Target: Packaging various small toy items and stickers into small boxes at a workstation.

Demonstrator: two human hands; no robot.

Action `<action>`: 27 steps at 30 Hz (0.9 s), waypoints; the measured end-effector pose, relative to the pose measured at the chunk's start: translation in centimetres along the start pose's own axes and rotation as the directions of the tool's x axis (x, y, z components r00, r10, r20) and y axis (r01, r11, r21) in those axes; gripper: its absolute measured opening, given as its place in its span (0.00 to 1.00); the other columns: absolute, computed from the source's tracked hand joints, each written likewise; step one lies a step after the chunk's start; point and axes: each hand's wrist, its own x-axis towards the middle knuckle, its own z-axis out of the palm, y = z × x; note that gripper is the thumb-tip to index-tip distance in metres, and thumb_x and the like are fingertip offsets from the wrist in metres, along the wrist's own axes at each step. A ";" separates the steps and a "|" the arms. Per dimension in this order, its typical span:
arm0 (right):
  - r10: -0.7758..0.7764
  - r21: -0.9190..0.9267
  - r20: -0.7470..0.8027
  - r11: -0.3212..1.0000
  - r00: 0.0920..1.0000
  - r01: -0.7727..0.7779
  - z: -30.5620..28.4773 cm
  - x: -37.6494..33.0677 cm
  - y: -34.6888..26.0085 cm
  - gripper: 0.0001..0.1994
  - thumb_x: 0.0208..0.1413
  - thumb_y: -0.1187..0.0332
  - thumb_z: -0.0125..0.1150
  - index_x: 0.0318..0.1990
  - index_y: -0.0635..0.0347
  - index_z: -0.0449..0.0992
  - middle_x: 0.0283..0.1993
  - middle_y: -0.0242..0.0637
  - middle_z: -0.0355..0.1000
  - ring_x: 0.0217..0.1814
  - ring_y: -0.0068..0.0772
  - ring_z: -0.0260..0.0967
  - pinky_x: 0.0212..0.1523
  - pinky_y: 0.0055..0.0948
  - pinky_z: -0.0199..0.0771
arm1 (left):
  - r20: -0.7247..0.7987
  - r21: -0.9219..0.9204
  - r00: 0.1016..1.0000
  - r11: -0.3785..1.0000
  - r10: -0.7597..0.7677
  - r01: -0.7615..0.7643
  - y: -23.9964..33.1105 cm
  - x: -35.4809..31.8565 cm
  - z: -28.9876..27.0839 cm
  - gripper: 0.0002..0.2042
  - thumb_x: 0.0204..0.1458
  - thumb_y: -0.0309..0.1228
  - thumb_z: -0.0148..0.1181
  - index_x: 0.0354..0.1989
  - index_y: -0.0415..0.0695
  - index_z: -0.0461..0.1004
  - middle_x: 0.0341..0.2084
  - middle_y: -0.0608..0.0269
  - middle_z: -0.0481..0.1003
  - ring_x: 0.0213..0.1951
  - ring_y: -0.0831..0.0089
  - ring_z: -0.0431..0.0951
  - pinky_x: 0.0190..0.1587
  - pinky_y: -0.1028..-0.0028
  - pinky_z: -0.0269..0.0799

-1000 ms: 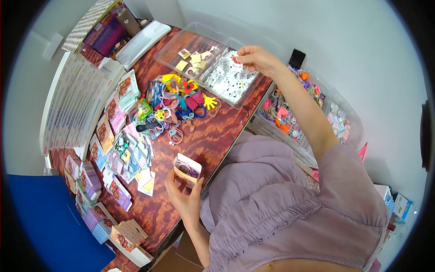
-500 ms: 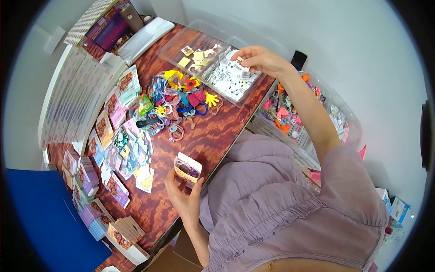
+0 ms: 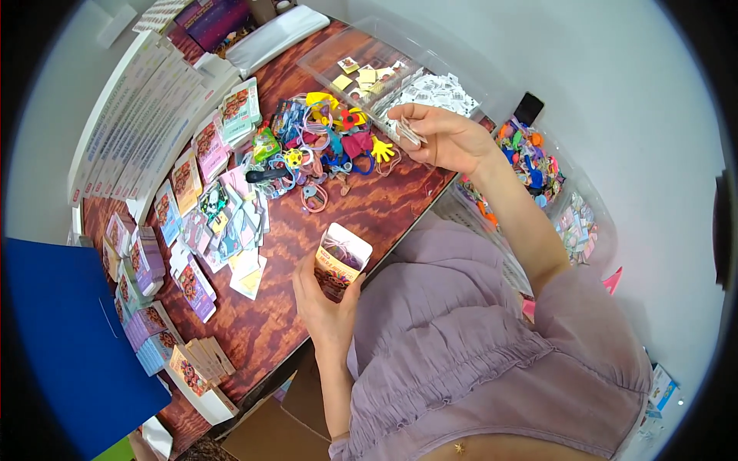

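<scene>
My left hand (image 3: 327, 311) grips a small orange-and-white carton (image 3: 335, 274) near the table's front edge. The carton's top stands open, and something purple with pale strands shows inside. My right hand (image 3: 453, 142) pinches a few small white paper slips (image 3: 410, 132) between thumb and fingers. It hovers over the near side of a clear divided plastic tray (image 3: 327, 61). One compartment holds a heap of white printed slips (image 3: 442, 96); another has several small yellow-backed picture cards (image 3: 367, 77).
A pile of colourful trinkets and bands (image 3: 323, 146) lies mid-table, beside scattered small packets (image 3: 234, 223). Flat cartons (image 3: 184, 180) and white boxes (image 3: 127, 115) line the left. A bin of trinkets (image 3: 530, 165) and a phone (image 3: 528, 109) are at the right. A blue panel (image 3: 69, 346) stands lower left.
My right hand has drawn back from the slip heap toward me, with slips in its fingers. My left hand still holds the carton, now slightly farther right in view. The whole view has shifted.
</scene>
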 end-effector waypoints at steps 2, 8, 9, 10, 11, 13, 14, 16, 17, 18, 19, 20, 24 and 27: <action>0.007 -0.046 -0.029 0.999 1.000 -0.008 1.1 -0.2 0.5 0.17 0.58 0.72 0.60 0.54 0.66 0.69 0.39 0.32 0.71 0.34 0.19 0.66 0.29 0.19 0.66 | -0.003 0.010 0.999 0.999 -0.048 0.048 -0.2 -0.3 -0.1 0.34 0.38 0.26 0.75 0.56 0.38 0.66 0.50 0.49 0.70 0.51 0.51 0.72 0.52 0.61 0.71; -0.036 -0.588 -0.063 0.809 0.997 -0.008 7.5 -1.1 5.6 0.15 0.57 0.75 0.59 0.52 0.62 0.70 0.37 0.30 0.73 0.38 0.15 0.71 0.33 0.16 0.69 | -0.075 0.117 0.997 0.993 0.033 -0.024 -0.9 0.0 0.7 0.32 0.38 0.29 0.77 0.54 0.37 0.67 0.45 0.52 0.70 0.45 0.55 0.74 0.47 0.64 0.73; -0.108 -0.682 -0.040 0.729 0.993 0.052 8.3 -1.3 6.8 0.14 0.58 0.75 0.58 0.51 0.62 0.69 0.37 0.30 0.73 0.40 0.16 0.71 0.34 0.18 0.70 | -0.086 0.125 0.995 0.992 0.046 -0.035 -0.9 0.2 0.9 0.32 0.38 0.29 0.77 0.53 0.38 0.68 0.45 0.52 0.70 0.45 0.55 0.74 0.47 0.64 0.73; -0.178 -0.765 -0.008 0.635 0.984 0.109 9.1 -1.6 7.9 0.13 0.58 0.75 0.58 0.51 0.62 0.69 0.38 0.30 0.73 0.41 0.17 0.72 0.35 0.20 0.71 | -0.088 0.133 0.995 0.991 0.041 -0.029 -0.9 0.1 0.8 0.32 0.38 0.29 0.77 0.53 0.38 0.68 0.45 0.52 0.70 0.45 0.55 0.74 0.47 0.64 0.73; -0.267 -0.868 0.004 0.477 0.964 0.136 10.2 -1.8 8.5 0.12 0.56 0.76 0.58 0.48 0.61 0.69 0.39 0.34 0.74 0.39 0.26 0.75 0.36 0.27 0.74 | -0.075 0.115 0.997 0.993 0.020 -0.011 -0.9 0.0 0.9 0.34 0.37 0.28 0.76 0.54 0.39 0.66 0.47 0.50 0.70 0.49 0.52 0.72 0.50 0.61 0.71; -0.318 -0.951 0.079 0.261 0.945 0.168 11.3 -1.7 9.7 0.12 0.54 0.77 0.58 0.47 0.61 0.69 0.39 0.37 0.74 0.38 0.32 0.76 0.36 0.30 0.75 | -0.075 0.083 0.997 0.997 0.001 0.005 -1.1 -0.2 0.9 0.35 0.35 0.26 0.76 0.55 0.39 0.64 0.49 0.48 0.69 0.52 0.49 0.71 0.52 0.58 0.70; -0.357 -0.983 0.161 0.024 0.920 0.181 11.6 -1.6 10.3 0.13 0.52 0.78 0.59 0.45 0.60 0.70 0.39 0.40 0.74 0.38 0.37 0.77 0.36 0.34 0.76 | -0.079 0.086 0.997 0.996 -0.002 0.009 -1.1 -0.2 0.9 0.35 0.35 0.26 0.76 0.55 0.39 0.64 0.49 0.48 0.69 0.52 0.49 0.71 0.52 0.58 0.70; -0.384 -0.975 0.222 -0.073 0.896 0.210 11.7 -1.4 11.6 0.13 0.49 0.77 0.59 0.44 0.60 0.70 0.38 0.42 0.73 0.37 0.45 0.76 0.34 0.39 0.76 | -0.106 0.109 0.994 0.994 0.004 0.008 -1.1 -0.3 1.0 0.36 0.36 0.26 0.76 0.56 0.39 0.63 0.50 0.48 0.69 0.51 0.49 0.71 0.51 0.59 0.70; -0.304 -0.967 0.252 -0.122 0.919 0.225 11.7 -1.3 11.9 0.13 0.50 0.76 0.60 0.44 0.60 0.71 0.36 0.41 0.73 0.37 0.44 0.76 0.33 0.39 0.75 | -0.111 0.109 0.994 0.994 0.000 0.012 -1.0 -0.4 1.1 0.36 0.36 0.26 0.76 0.56 0.39 0.63 0.50 0.48 0.69 0.51 0.49 0.71 0.51 0.59 0.70; -0.222 -0.955 0.276 -0.171 0.935 0.242 11.8 -1.3 12.1 0.12 0.50 0.75 0.60 0.43 0.60 0.71 0.35 0.41 0.72 0.36 0.44 0.76 0.32 0.39 0.75 | -0.118 0.095 0.993 0.995 -0.024 0.035 -1.0 -0.5 1.2 0.37 0.36 0.26 0.76 0.57 0.38 0.63 0.50 0.47 0.69 0.51 0.49 0.72 0.51 0.60 0.71; -0.186 -0.932 0.327 -0.227 0.926 0.283 11.8 -1.3 12.3 0.10 0.50 0.74 0.59 0.42 0.60 0.73 0.33 0.39 0.71 0.33 0.43 0.75 0.31 0.38 0.74 | -0.124 0.081 0.991 0.995 -0.048 0.058 -1.0 -0.6 1.2 0.37 0.36 0.26 0.76 0.57 0.38 0.62 0.50 0.47 0.69 0.51 0.49 0.72 0.51 0.60 0.71; -0.182 -0.930 0.331 -0.226 0.926 0.289 12.0 -1.4 12.3 0.10 0.50 0.74 0.59 0.42 0.60 0.73 0.33 0.39 0.71 0.33 0.43 0.75 0.31 0.38 0.74 | -0.129 0.081 0.990 0.995 -0.052 0.062 -1.3 -0.7 1.3 0.37 0.36 0.26 0.76 0.57 0.38 0.62 0.50 0.47 0.69 0.51 0.49 0.72 0.51 0.60 0.71; -0.347 -0.903 0.427 -0.205 0.835 0.377 12.4 -1.4 11.6 0.09 0.48 0.73 0.61 0.38 0.62 0.78 0.37 0.38 0.71 0.38 0.40 0.73 0.33 0.36 0.74 | -0.212 0.002 0.972 0.995 -0.100 0.102 -1.7 -0.9 1.4 0.38 0.37 0.27 0.76 0.58 0.37 0.62 0.50 0.47 0.69 0.50 0.51 0.73 0.50 0.61 0.72; -0.365 -0.858 0.510 -0.273 0.779 0.434 12.8 -1.5 11.6 0.08 0.46 0.73 0.64 0.35 0.63 0.79 0.44 0.40 0.71 0.43 0.40 0.72 0.38 0.36 0.74 | -0.236 0.022 0.967 0.994 -0.095 0.103 -1.8 -0.8 1.1 0.38 0.37 0.28 0.76 0.58 0.36 0.61 0.49 0.46 0.70 0.49 0.51 0.74 0.50 0.61 0.72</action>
